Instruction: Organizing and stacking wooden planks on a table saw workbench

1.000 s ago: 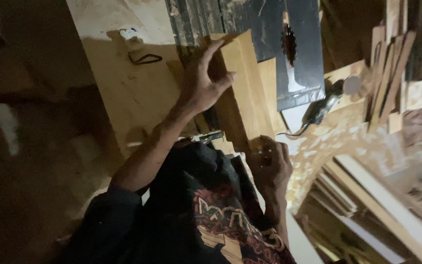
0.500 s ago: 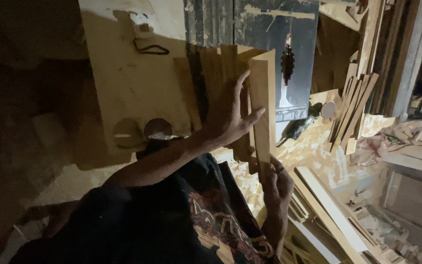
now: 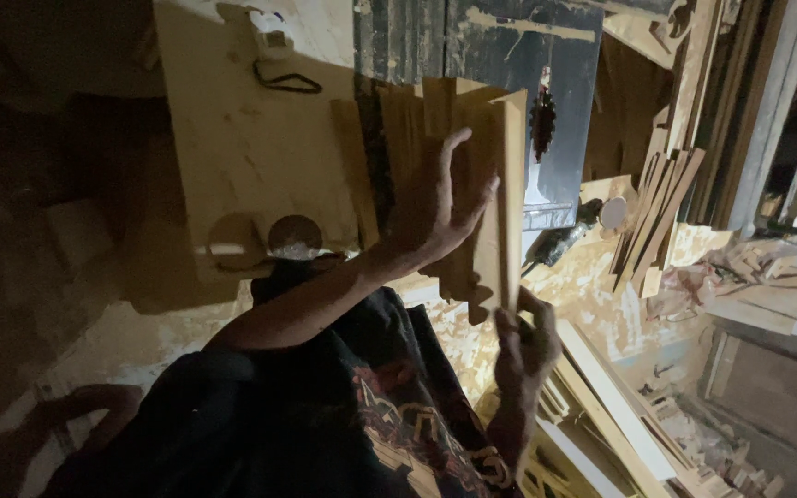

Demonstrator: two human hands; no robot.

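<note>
Nearest, the person's dark printed shirt [image 3: 371, 415] fills the bottom of the view. Just beyond it the right hand [image 3: 523, 346] is closed around the near end of a stack of thin wooden boards [image 3: 477, 184], gripping them from below, seemingly so the ends stay level and the stack can be steered. The left hand [image 3: 435, 207] lies flat on top of the stack with fingers spread, pressing the boards down and together, which looks meant to keep them from sliding apart. The boards stand on edge on the saw table [image 3: 509, 55], their near ends cut in a notched, stepped outline, and they sit just left of the round saw blade [image 3: 542, 115] that rises through the dark top. To the left, a pale plywood panel [image 3: 251, 157] carries a small white switch box [image 3: 274, 37] and a black cord loop [image 3: 286, 83]. Sawdust [image 3: 601, 304] covers the floor on the right, where loose timber strips [image 3: 657, 212] lean together. The room is dim, lit only around the table.
</note>
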